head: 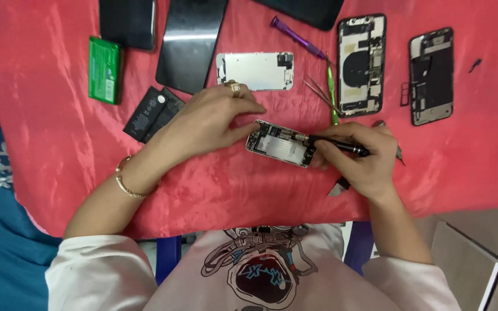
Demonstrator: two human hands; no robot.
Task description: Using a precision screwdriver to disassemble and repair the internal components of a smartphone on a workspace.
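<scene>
An opened phone body [282, 144] with its insides exposed lies on the red cloth [47, 132] in front of me. My left hand [203, 118], with a ring and a gold bracelet, holds the phone's left end with its fingertips. My right hand [364, 158] grips a black screwdriver [341, 146] whose tip rests on the phone's right end.
At the back lie a silver phone plate [255, 71], two opened phone frames [361, 64] [432, 75], a purple tool [296, 37], a green tool [332, 92], tweezers [320, 93], dark screens [190, 41], a black battery [152, 112] and a green box [104, 69]. The table's near edge is by my chest.
</scene>
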